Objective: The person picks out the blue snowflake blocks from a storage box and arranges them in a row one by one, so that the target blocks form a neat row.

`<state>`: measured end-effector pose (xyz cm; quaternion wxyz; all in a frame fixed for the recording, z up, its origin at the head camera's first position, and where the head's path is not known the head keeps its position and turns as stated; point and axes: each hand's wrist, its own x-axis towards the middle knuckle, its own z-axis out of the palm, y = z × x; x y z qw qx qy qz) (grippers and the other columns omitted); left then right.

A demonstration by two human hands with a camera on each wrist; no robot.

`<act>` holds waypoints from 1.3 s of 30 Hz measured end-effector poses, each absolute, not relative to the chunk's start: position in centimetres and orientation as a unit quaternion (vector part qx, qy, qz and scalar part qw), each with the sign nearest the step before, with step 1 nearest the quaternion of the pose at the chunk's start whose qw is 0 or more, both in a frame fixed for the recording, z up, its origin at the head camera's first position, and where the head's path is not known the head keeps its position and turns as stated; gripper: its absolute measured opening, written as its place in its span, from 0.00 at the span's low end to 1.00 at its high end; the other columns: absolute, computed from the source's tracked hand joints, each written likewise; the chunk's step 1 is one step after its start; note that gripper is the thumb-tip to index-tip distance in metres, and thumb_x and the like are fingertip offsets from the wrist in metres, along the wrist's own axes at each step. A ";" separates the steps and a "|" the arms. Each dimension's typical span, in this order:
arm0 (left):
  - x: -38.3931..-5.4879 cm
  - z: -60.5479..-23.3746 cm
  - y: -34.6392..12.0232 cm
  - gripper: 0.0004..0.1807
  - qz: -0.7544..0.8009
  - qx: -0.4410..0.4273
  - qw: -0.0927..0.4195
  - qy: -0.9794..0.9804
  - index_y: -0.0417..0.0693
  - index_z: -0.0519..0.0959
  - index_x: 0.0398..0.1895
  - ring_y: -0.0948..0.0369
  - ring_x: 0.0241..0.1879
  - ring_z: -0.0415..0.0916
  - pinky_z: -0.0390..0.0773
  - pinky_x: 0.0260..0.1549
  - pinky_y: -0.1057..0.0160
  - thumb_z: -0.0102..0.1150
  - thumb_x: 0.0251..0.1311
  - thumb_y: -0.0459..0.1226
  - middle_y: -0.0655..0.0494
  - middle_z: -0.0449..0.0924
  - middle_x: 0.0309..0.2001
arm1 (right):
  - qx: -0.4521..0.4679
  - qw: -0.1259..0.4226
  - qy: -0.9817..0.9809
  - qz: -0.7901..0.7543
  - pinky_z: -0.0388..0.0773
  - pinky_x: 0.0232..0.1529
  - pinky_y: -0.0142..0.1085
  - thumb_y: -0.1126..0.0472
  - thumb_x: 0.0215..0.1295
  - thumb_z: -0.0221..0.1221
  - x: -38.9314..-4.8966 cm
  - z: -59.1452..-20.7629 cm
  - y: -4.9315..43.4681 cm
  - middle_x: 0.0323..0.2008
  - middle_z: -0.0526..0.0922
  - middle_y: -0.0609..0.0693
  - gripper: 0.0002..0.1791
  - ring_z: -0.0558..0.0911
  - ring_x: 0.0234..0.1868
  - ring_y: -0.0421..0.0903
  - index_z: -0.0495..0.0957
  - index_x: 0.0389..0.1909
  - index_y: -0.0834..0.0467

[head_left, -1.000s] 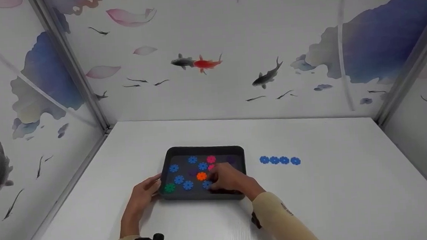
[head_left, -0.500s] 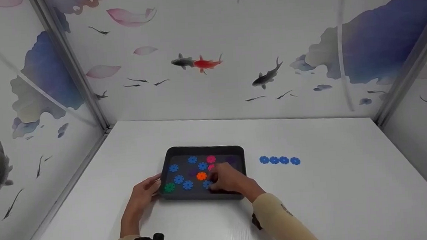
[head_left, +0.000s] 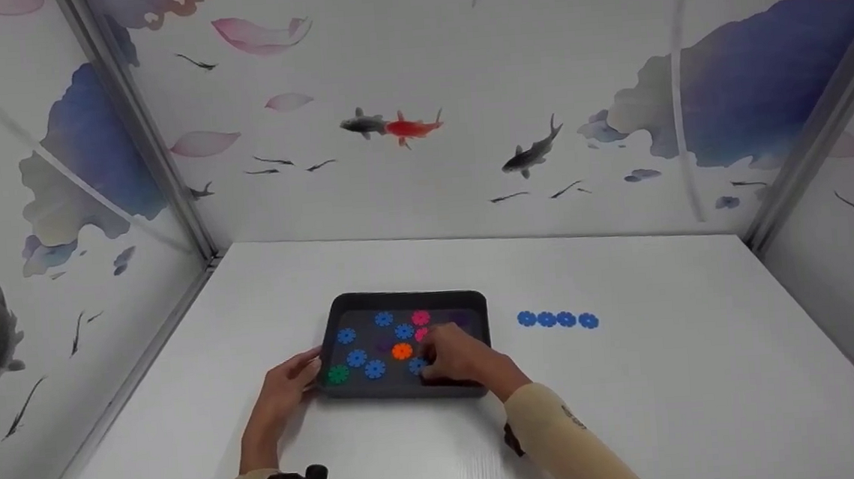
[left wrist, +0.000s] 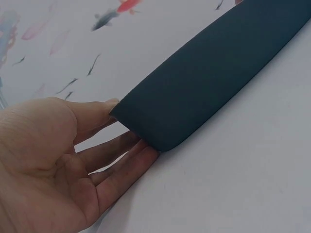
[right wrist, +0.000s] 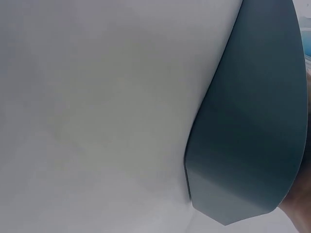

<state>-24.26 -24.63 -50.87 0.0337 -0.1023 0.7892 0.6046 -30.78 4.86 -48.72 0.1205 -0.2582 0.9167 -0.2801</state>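
In the head view, a dark tray (head_left: 408, 393) holds several flower-shaped plastic discs. My left hand (head_left: 287, 390) holds the tray's left end; in the left wrist view its thumb lies at the rim and the other fingers against the lower side. Over the tray's right half, my right hand (head_left: 456, 356) has curled fingers, their tips at the edge of a blue disc (head_left: 416, 366) that they partly cover. An orange disc (head_left: 402, 351) and a pink disc (head_left: 420, 317) lie close by. In the right wrist view, the tray wall hides the fingers.
Right of the tray, several blue discs (head_left: 566, 319) form a row on the white table (head_left: 677, 372). Inside the tray lie a green disc (head_left: 339, 374) at the front left, more blue ones and dark purple ones. Patterned walls enclose the table's back and sides.
The blue disc at my right fingertips has shifted slightly right. Both hands stay in nearly the same place, and the tray and the row of discs have not moved.
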 end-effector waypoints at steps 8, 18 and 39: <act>-24.2 -51.1 -24.3 0.23 0.616 -0.100 0.029 0.781 0.43 0.71 0.70 0.47 0.63 0.76 0.79 0.61 0.51 0.51 0.75 0.38 0.37 0.72 0.68 | -0.250 0.117 0.918 -0.284 0.83 0.42 0.34 0.58 0.63 0.66 -30.8 -49.0 5.3 0.36 0.81 0.45 0.04 0.77 0.36 0.41 0.85 0.37 0.52; -24.3 -51.0 -24.6 0.23 0.609 -0.102 0.032 0.786 0.45 0.70 0.71 0.46 0.65 0.73 0.74 0.66 0.47 0.50 0.76 0.39 0.38 0.71 0.69 | -0.283 0.146 0.892 -0.321 0.84 0.48 0.34 0.56 0.62 0.69 -31.0 -48.8 6.4 0.39 0.84 0.42 0.06 0.80 0.40 0.39 0.87 0.40 0.47; -24.4 -50.8 -24.4 0.24 0.617 -0.105 0.038 0.779 0.45 0.69 0.71 0.47 0.65 0.73 0.72 0.67 0.47 0.49 0.76 0.39 0.38 0.70 0.70 | -0.311 0.154 0.909 -0.230 0.84 0.50 0.37 0.56 0.61 0.70 -31.1 -46.9 9.5 0.43 0.84 0.43 0.12 0.80 0.45 0.40 0.87 0.46 0.48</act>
